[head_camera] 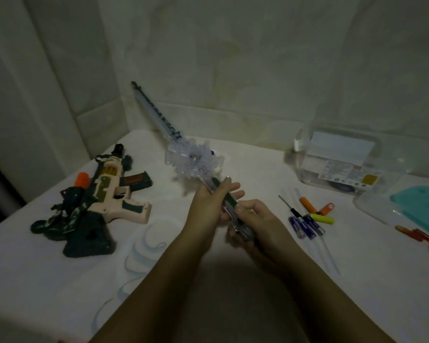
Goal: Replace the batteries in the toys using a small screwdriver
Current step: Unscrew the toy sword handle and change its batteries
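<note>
Your cloth-draped worktop (pixel 47 280) holds toy gun (pixel 114 191) and screwdrivers (pixel 305 225); left grip (pixel 208 201) and right grip (pixel 256 219) clasp the clear plastic sword (pixel 195 157) handle.

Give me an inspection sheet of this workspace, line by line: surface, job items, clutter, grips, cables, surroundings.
Surface: table under a white patterned cloth.
Job's things: toy sword held above the table; toy gun lying on the left; screwdriver and loose batteries lying on the right.
Clutter: clear plastic box, teal lid, red pieces at the right edge.
Grips: left hand and right hand both hold the sword's handle.
Cables: nothing seen.
Surroundings: pale wall behind; dim light.
</note>
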`<state>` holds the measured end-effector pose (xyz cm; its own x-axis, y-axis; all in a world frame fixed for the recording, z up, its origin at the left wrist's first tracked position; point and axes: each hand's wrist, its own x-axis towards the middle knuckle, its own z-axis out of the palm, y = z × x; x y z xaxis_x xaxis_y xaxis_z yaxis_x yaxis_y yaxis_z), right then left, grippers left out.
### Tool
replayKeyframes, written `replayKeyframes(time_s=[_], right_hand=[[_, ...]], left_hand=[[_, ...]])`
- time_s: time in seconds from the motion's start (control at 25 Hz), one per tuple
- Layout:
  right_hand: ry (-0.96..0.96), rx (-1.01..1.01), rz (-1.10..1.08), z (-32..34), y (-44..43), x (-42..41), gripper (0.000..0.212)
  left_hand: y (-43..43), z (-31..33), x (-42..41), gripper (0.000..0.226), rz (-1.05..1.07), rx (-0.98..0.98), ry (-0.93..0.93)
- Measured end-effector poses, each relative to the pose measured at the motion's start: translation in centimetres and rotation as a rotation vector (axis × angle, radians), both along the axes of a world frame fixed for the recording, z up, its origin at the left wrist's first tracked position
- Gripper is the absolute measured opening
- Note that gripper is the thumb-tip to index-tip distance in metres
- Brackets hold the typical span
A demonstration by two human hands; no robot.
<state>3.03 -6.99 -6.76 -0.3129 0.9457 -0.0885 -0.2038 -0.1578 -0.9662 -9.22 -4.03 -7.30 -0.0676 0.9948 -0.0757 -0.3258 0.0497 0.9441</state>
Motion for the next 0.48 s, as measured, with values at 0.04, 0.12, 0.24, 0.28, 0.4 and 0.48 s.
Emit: replayKeyframes(time_s=[0.04, 0.12, 0.24, 0.28, 0.4, 0.48], right_hand=[[-0.056, 0.018, 0.009, 0.1, 0.2, -1.3, 0.027], [-0.168, 0.057, 0.009, -0.2, 0.6, -3.6, 0.029], [-0.266, 0.071, -0.035, -0.9, 1.1, -6.2, 0.024], [-0.275, 0.058, -0.054, -1.1, 1.2, -6.6, 0.023], [-0.313, 0.049, -0.072, -1.4, 1.2, -6.7, 0.019], [-0.412, 0.086, -0.089, -1.5, 1.1, -6.5, 0.015]], left_hand=[[0.0, 0.1, -1.2, 0.024, 0.037, -0.009, 0.033], [-0.1, 0.4, -3.4, 0.037, 0.095, -0.049, 0.124], [0.1, 1.8, -5.9, 0.024, 0.086, -0.131, 0.412], [0.3, 2.1, -6.3, 0.018, 0.067, -0.164, 0.493], [0.8, 2.1, -7.0, 0.024, 0.026, -0.23, 0.621], [0.9, 1.4, -7.0, 0.027, 0.019, -0.271, 0.635]])
